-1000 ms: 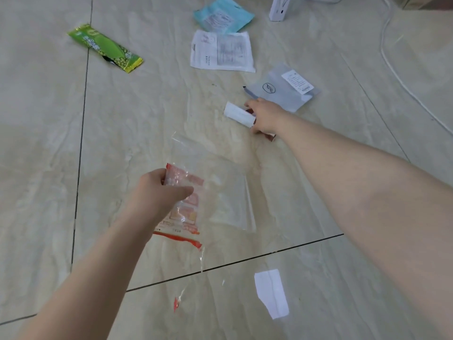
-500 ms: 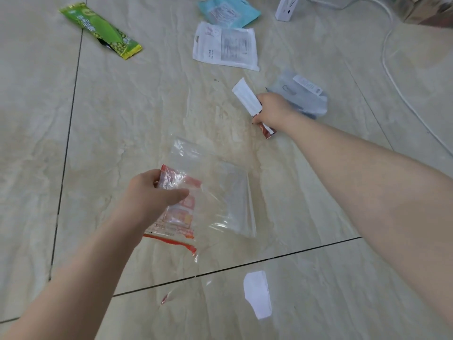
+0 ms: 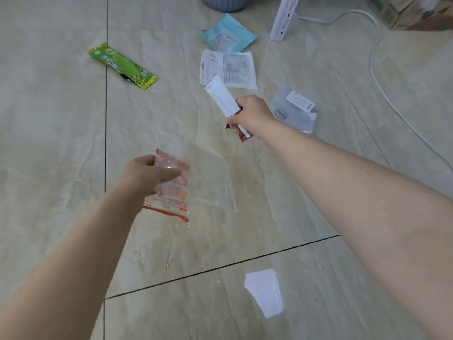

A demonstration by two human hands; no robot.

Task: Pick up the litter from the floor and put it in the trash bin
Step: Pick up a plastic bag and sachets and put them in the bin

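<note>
A: so what changed? The floor view tipped up, and a grey ribbed thing, maybe the trash bin, now peeks in at the top edge.

B: yeah, and the right hand lifted its white sachet clear of the tiles, fingers clamped round it. Bin run looks next imo.

A: left hand?

B: pinched shut on the clear red-printed bag. The green wrapper, teal pouch and white packet are still lying there.
</note>
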